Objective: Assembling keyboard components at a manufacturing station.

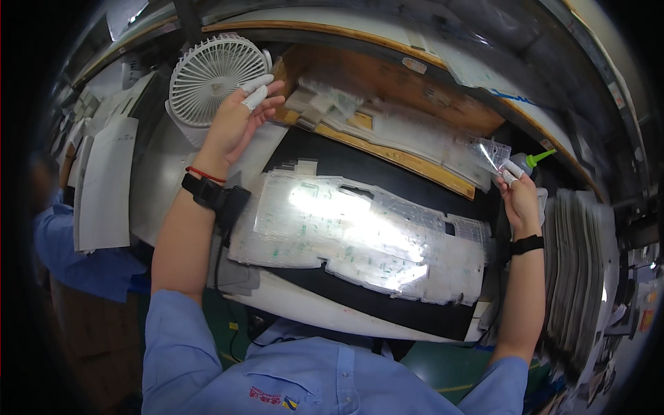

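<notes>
A large clear plastic sheet (360,235) with printed traces lies flat on a black mat (387,173) in front of me. My left hand (238,121) is raised over the left end of the bench, fingers spread, white cots on two fingertips, holding nothing, close to a small white fan (211,76). My right hand (520,197) is at the right end of the mat, pinching the corner of a smaller clear plastic piece (492,153). Both wrists wear black bands.
A wooden tray (387,104) behind the mat holds more clear sheets. A bottle with a green nozzle (534,160) stands by my right hand. A thick stack of sheets (577,263) sits at right. White papers (104,180) lie at left, near another person's blue sleeve (76,256).
</notes>
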`<state>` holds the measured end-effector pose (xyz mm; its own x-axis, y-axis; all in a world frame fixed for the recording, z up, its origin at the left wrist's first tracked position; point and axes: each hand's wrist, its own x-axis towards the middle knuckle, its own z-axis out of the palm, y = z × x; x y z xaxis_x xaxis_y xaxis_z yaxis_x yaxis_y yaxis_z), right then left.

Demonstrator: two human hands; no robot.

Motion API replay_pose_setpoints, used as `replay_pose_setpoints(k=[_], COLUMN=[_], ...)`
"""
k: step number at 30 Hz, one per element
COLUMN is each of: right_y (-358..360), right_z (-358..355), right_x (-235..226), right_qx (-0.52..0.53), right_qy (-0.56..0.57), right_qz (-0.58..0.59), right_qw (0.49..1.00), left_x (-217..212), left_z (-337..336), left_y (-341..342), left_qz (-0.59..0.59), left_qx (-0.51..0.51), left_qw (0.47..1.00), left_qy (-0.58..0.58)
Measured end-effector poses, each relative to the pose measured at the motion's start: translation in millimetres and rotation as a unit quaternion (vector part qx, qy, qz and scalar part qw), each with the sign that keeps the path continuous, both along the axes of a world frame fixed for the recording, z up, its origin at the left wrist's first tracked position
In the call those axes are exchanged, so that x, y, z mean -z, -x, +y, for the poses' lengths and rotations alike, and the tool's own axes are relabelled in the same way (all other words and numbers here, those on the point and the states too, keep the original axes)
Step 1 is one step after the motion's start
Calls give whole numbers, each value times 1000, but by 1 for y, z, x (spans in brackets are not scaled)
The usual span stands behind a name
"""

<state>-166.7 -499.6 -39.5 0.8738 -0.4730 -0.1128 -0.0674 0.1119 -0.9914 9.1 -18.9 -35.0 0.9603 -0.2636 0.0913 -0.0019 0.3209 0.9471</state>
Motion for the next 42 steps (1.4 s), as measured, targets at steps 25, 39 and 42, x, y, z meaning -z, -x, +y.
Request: replay_pose_setpoints(k=[25,39,42], right_y=[76,92,90], right_z=[44,24,25], right_x=[-9,1,3], right_qx=[-33,-131,-109], right_qy=[262,119,125], right_qz=[223,80,92], right_qw=[938,981,982], left_x=[-5,-8,-4], left_z=[6,7,8], left_y=[16,22,18], left_qz=[28,-90,-58], left_qx=[195,340,336], left_qw=[888,810,827], left_qy=[-416,-469,-446])
